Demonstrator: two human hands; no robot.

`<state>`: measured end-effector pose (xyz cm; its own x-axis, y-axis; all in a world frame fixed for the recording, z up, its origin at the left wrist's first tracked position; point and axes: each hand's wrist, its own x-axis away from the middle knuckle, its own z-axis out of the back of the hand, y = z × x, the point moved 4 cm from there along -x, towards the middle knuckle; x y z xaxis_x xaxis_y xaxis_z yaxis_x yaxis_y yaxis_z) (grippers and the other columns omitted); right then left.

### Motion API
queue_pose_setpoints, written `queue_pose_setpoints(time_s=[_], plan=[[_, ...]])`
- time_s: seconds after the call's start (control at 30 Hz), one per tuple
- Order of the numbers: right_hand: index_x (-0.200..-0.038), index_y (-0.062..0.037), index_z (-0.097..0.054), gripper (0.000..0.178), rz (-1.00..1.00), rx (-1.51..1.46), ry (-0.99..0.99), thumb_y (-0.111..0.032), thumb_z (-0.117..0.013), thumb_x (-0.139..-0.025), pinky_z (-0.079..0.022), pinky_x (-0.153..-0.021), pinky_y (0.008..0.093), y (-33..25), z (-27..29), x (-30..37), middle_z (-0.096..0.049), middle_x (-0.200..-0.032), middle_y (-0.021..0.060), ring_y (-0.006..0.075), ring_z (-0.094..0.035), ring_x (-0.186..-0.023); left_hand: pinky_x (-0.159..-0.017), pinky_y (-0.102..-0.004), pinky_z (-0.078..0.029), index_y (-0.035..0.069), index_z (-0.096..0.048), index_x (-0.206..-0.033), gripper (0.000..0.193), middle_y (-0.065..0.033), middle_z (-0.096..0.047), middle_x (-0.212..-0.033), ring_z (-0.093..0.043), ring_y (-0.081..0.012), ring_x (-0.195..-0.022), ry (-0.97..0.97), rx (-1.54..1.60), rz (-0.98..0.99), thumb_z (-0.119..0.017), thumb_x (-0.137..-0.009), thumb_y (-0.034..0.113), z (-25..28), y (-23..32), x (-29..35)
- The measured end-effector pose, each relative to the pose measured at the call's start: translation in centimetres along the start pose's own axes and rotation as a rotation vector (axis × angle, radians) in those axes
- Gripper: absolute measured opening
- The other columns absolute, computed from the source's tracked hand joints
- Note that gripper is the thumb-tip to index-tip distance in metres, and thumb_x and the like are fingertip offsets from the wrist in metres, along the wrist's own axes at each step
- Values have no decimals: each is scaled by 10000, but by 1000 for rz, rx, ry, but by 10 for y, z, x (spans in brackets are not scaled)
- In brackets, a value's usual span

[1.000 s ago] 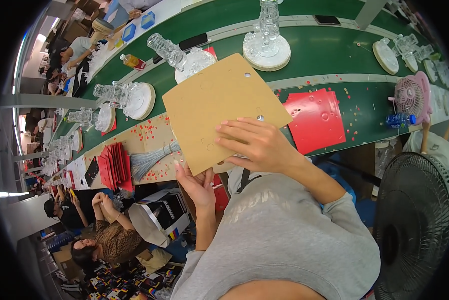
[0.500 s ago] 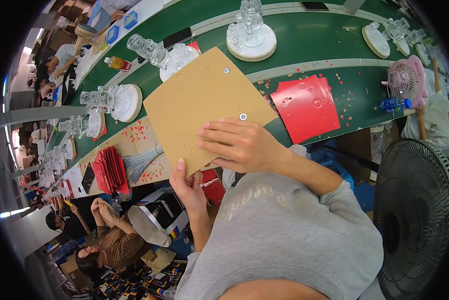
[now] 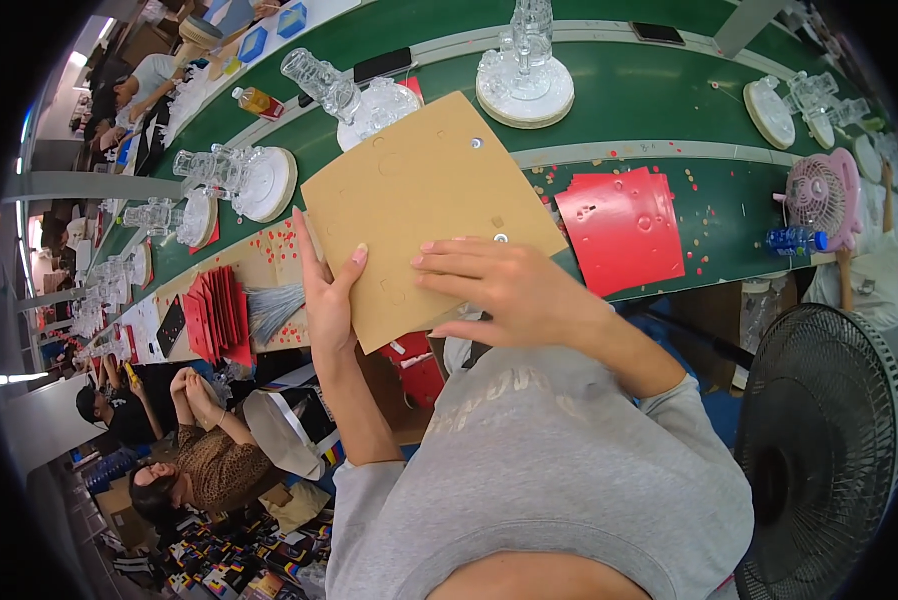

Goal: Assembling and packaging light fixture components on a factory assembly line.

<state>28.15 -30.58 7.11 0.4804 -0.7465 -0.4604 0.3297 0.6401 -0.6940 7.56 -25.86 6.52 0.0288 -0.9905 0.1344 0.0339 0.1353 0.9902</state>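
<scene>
"Two hands were on it in the head view?"

"Yes, both on a square, tan cardboard sheet (image 3: 399, 190) with two small silver discs (image 3: 476, 143) towards its right side. It was held at the near edge of the green tabletop (image 3: 659, 110), overlapping it in view; whether they touched, I couldn't tell."

"What had just changed?"

"The left hand (image 3: 327, 300). Half a second before, it held the sheet's lowest corner. Then its thumb lay on the face by the left edge, the forefinger stretched along outside that edge, and the remaining fingers were hidden behind."

"And the right hand (image 3: 519, 290)?"

"Much as before: fingers straight and close together, flat on the face near the lower right edge, thumb spread away. It seemed to press rather than grip."

"What did that mean for the work?"

"I judged that support had passed from the corner to the side, leaving the lowest corner free."

"And nearby?"

"A stack of glossy red square sheets (image 3: 624, 225) lay by the tabletop's near edge, just right of it. Left along that edge were a bundle of thin silvery wire (image 3: 274, 312) and a row of folded red cards (image 3: 217, 315)."
</scene>
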Motion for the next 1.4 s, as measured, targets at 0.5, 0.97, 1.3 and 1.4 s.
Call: queue_pose_setpoints(time_s=[0.5,0.97,1.3,1.4], plan=[[-1465,-108,-458,734,-513,-178,56,-340,-730,-823,-322,-1143,387,113,34,-5,-331,-1588,116,306,-401,-1411,-996,-393,-493,86,-315,-1523,777,-183,-426,-1452,-525,-268,-1258,-28,139,33,-614,-817,-40,-5,-1,-5],[-1476,-124,-446,786,-544,-199,148,-310,-767,-783,-382,-1096,399,98,31,6,-344,-1565,185,331,-433,-1387,-1093,-455,-391,146,-499,-1428,692,-250,-352,-1518,-403,-376,-1376,-7,-1016,-258,-772,-811,297,1,9,-23],[-1466,-117,-457,791,-607,-346,225,-170,-807,-758,-480,-1004,379,97,26,19,-418,-1526,155,265,-578,-1232,-1148,-561,-249,219,-497,-1455,752,-201,-301,-1568,-226,-437,-1457,-136,-1273,-413,-742,-800,493,-32,16,-38],[-1465,-111,-458,800,-591,-423,275,-140,-813,-749,-511,-958,364,96,29,20,-458,-1494,149,228,-620,-1153,-1138,-556,-270,226,-488,-1462,731,-205,-306,-1564,-239,-445,-1449,-157,-1346,-455,-715,-824,502,-34,13,-38]])
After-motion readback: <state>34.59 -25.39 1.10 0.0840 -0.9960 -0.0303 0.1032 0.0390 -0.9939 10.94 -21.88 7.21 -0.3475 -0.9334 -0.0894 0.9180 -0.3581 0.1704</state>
